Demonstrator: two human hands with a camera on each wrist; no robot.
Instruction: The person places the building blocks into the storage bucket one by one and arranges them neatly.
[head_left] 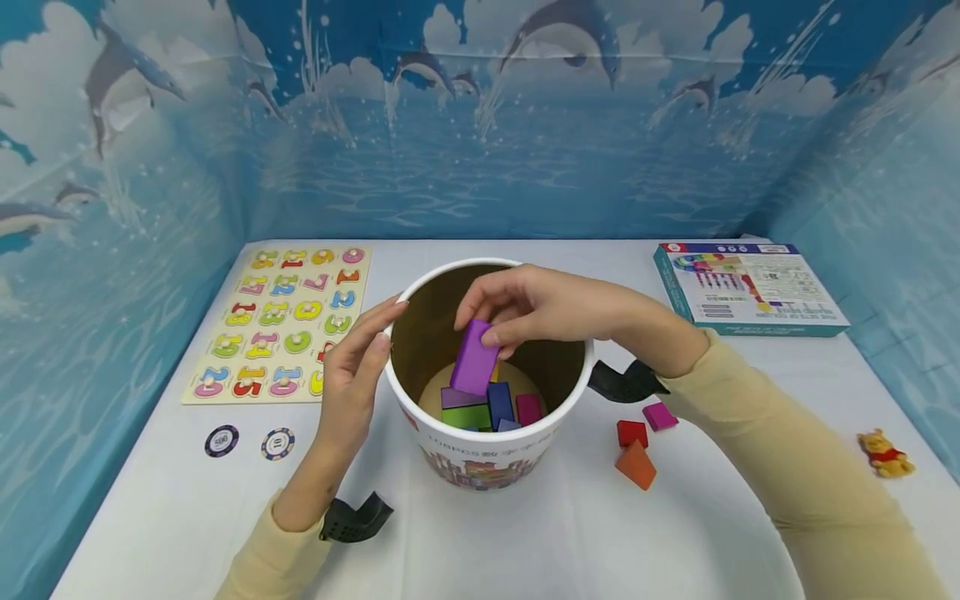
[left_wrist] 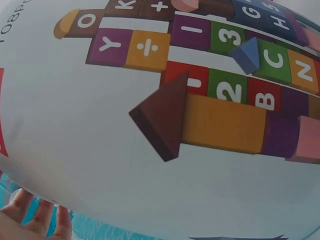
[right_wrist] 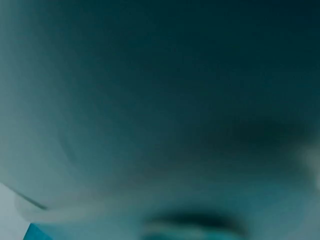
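A white bucket (head_left: 480,454) with printed letter-block pictures stands in the middle of the table in the head view. My left hand (head_left: 352,358) rests against its left side, fingertips at the rim; in the left wrist view, its fingers (left_wrist: 42,217) show beside the printed wall. Over the bucket's opening, my right hand (head_left: 525,308) pinches a purple block (head_left: 474,360), held tilted. Below it lie a green block (head_left: 465,417), a dark blue block (head_left: 500,403), a magenta block (head_left: 528,408) and others, partly hidden. The right wrist view is dark and blurred.
Right of the bucket lie a red block (head_left: 632,433), an orange block (head_left: 637,467) and a magenta block (head_left: 660,417). A number board (head_left: 277,325) and two round chips (head_left: 222,441) are left. A flat box (head_left: 753,292) and a bear figure (head_left: 886,454) sit right.
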